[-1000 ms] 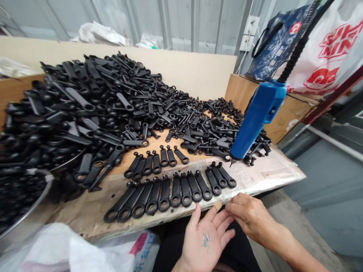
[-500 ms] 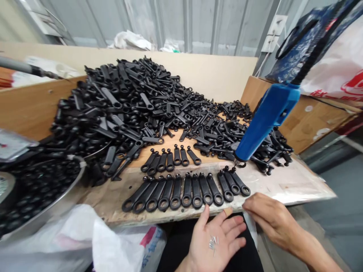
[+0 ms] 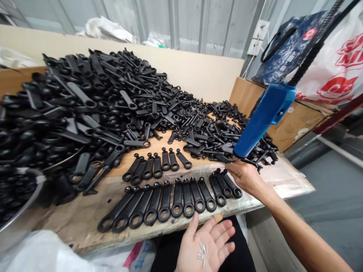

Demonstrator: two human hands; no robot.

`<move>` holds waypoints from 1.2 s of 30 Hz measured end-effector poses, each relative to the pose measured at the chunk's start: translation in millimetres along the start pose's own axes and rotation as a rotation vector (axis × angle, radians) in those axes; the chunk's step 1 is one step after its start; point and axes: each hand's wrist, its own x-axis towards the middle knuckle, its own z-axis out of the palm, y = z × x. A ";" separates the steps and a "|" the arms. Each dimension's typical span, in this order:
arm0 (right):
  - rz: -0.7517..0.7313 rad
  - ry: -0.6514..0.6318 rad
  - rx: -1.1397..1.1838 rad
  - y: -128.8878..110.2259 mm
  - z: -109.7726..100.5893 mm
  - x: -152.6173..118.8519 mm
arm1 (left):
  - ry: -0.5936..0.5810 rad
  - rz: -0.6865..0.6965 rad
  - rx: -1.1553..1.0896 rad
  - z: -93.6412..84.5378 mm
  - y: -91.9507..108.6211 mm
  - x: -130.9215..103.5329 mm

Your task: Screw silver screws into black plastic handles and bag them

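Observation:
My left hand (image 3: 204,241) is palm up below the table edge, fingers spread, with several small silver screws (image 3: 202,252) lying loose on the palm. My right hand (image 3: 244,174) is closed, its fingertips just under the tip of a hanging blue electric screwdriver (image 3: 259,122); what the fingertips pinch is too small to tell. Between the hands and the pile, black ring-ended levers (image 3: 166,202) lie in a front row, ball ends away from me. Behind them is a shorter row of similar levers (image 3: 157,165).
A large heap of black parts (image 3: 113,87) covers the back and left. At lower left stands a metal bowl (image 3: 39,189) of black pieces. A wooden box (image 3: 297,121) with bags stands at the right. White plastic (image 3: 42,253) hangs by the front edge.
My right hand has moved up and left, from the table's front edge to the screwdriver tip. My left hand stays palm up with the screws. The view has shifted to the right.

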 end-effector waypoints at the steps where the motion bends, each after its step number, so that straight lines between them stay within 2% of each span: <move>1: 0.009 -0.018 -0.014 1.0 1.0 0.3 | 0.005 -0.003 -0.005 0.2 0.4 0.3; 8: 0.043 -0.059 -0.072 3.4 3.7 2.7 | 0.024 -0.012 -0.031 5.3 0.5 2.5; 17: 0.032 -0.105 -0.118 -1.9 6.4 4.6 | 0.014 -0.002 -0.025 3.1 -1.8 3.1; 22: 0.036 -0.084 -0.143 -0.8 5.3 3.9 | 0.014 0.004 -0.030 1.5 -2.4 2.5; 25: 0.029 -0.023 -0.100 1.9 2.5 -7.0 | -0.016 0.022 -0.038 1.8 -3.6 0.5; 28: -0.073 0.113 0.075 -6.8 -3.4 -30.1 | -0.047 0.070 -0.047 6.9 -7.0 -4.4; 31: -0.290 0.170 0.336 -30.9 -12.2 -56.6 | -0.058 0.108 -0.061 14.9 -10.4 -9.4; 33: -0.441 0.114 0.460 -50.5 -17.2 -70.6 | -0.069 0.120 -0.085 18.6 -12.4 -11.6; 36: -0.560 -0.067 0.484 -75.1 -19.3 -83.5 | -0.087 0.117 -0.141 20.0 -16.0 -14.3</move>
